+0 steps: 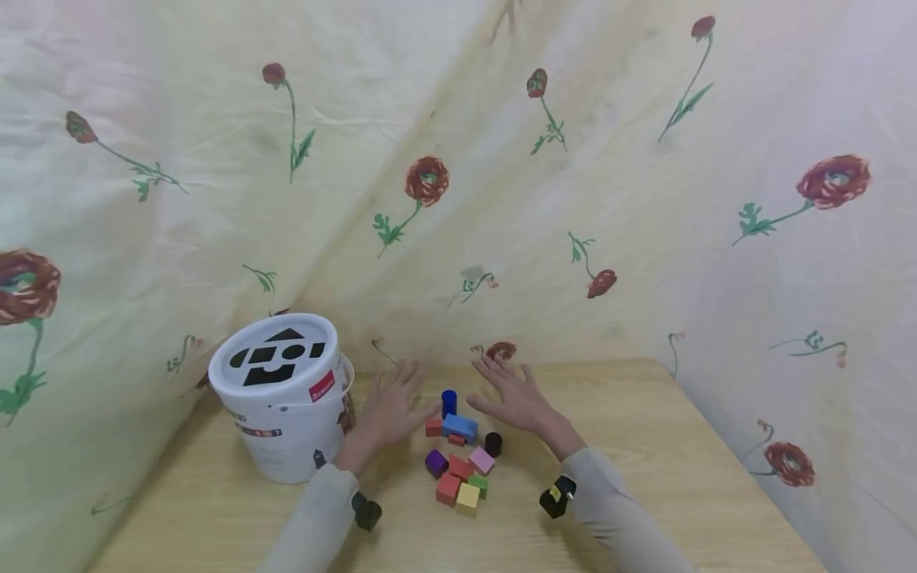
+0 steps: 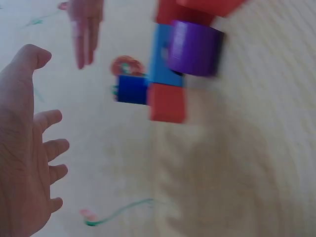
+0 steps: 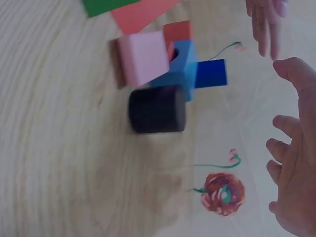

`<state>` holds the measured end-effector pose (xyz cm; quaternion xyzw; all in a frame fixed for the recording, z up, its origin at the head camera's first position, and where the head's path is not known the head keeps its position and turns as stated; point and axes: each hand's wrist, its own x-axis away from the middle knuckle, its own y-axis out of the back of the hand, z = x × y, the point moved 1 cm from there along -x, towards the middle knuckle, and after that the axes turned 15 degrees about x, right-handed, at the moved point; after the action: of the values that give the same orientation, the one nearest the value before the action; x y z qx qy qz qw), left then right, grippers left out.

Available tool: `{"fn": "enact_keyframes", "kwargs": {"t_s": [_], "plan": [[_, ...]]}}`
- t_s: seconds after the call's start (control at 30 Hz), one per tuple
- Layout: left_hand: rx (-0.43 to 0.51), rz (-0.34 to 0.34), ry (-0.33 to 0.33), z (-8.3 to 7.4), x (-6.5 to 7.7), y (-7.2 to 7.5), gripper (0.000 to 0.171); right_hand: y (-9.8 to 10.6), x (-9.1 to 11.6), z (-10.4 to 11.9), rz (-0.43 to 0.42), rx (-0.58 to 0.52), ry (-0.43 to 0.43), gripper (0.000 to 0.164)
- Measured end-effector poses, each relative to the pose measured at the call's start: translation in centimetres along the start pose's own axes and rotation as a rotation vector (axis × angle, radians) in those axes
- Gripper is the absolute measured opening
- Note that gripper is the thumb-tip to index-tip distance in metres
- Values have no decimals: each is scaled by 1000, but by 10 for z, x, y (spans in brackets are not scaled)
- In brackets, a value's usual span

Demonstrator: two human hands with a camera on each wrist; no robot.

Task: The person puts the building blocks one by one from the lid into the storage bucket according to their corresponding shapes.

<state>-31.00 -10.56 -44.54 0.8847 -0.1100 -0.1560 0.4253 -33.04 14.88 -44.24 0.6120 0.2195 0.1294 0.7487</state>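
Both hands hover over the table with fingers spread, holding nothing. The left hand (image 1: pixel 392 407) is left of a cluster of toy blocks, and the right hand (image 1: pixel 517 398) is to its right. Between them stand a dark blue cylinder (image 1: pixel 449 402) and a light blue block (image 1: pixel 460 429) with a cut-out. Red blocks (image 1: pixel 448 489), a purple cylinder (image 2: pixel 194 49), a pink block (image 3: pixel 144 58), a black cylinder (image 3: pixel 157 109), a green block (image 1: pixel 478 485) and a yellow block (image 1: pixel 468 499) lie nearer the person. No block is touched in the wrist views.
A white bucket (image 1: pixel 286 438) with a handle stands at the left, close to the left forearm. Its lid (image 1: pixel 236 380) has several shaped holes. A flowered cloth (image 1: pixel 458 239) hangs behind the wooden table (image 1: pixel 645 461). Each wrist wears a dark device.
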Motion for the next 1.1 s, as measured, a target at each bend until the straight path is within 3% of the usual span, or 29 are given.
{"fn": "enact_keyframes", "kwargs": {"t_s": [0.2,0.3,0.43,0.53,0.7,0.8,0.87,1.0,1.1], "plan": [[134,-115,-57,-25,9,37,79,11,-12,18,-35,-100,16,75],[188,-191,-129,-35,17,58,74,16,-21,32,-33,-180,43,76],[196,-306,-219,-41,35,91,76,22,-33,55,-25,-346,80,75],[214,-410,-221,-37,55,117,80,25,-41,76,-14,-475,103,73],[324,-567,-149,-8,88,154,87,28,-53,111,20,-588,114,72],[381,-621,-75,16,105,169,96,27,-57,131,43,-620,107,73],[433,-625,-22,33,115,174,101,25,-60,143,52,-632,104,73],[555,-572,59,70,128,176,112,16,-65,163,49,-675,122,70],[621,-525,76,94,134,171,118,9,-70,175,21,-727,185,66]]}}
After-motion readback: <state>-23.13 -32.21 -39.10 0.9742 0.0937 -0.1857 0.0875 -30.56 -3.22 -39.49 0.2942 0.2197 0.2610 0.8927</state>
